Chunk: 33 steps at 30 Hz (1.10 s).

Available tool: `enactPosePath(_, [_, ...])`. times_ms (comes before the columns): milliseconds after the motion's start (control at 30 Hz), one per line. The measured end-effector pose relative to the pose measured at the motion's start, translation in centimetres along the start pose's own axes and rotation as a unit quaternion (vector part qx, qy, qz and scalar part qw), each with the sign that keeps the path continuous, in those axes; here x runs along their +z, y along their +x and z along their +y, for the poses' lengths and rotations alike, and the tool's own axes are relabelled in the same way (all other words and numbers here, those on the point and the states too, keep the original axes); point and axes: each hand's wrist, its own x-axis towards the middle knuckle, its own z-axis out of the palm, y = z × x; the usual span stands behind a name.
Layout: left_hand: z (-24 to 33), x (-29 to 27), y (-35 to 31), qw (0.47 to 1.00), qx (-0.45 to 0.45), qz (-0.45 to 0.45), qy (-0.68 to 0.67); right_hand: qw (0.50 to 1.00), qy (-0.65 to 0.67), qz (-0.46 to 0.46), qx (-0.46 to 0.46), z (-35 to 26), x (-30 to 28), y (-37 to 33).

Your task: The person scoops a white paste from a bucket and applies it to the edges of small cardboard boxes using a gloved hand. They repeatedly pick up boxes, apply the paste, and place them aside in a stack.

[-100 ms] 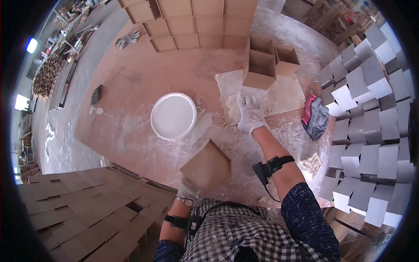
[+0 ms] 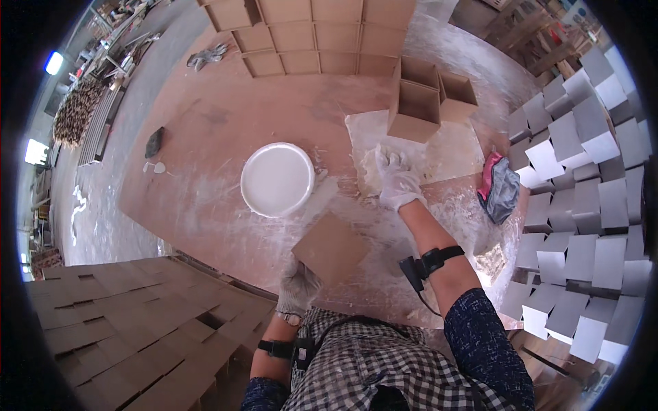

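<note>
My gloved left hand (image 2: 299, 286) grips a square brown board (image 2: 331, 248); my right hand (image 2: 397, 179) lies open beside the round white bucket (image 2: 277, 179) brimming with white paste.

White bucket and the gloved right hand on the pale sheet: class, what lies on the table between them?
In the head view, only powder-smeared brown table lies between the white bucket and the right hand; a whitish streak crosses it. No other object sits there.

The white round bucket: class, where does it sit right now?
In the head view the white round bucket stands on the brown table, left of the right hand and just beyond the cardboard square held by the left hand.
</note>
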Motion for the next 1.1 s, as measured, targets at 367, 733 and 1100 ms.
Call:
enactPosePath(367, [-0.5, 9.3, -1.5, 0.974, -0.007, -0.099, 0.203, 0.76, 0.635, 0.109, 0.082, 4.7, 7.3, -2.5])
enactPosePath(733, [1.2, 2.8, -6.2, 0.999, 0.003, -0.005, 0.049, 0.504, 0.854, -0.037, 0.125, -3.2, -1.7, -14.2])
enactPosePath(1100, [0.4, 0.2, -5.8, 0.996, 0.025, -0.002, 0.084, 0.928, 0.351, 0.087, -0.093, -11.8, 0.7, -17.1])
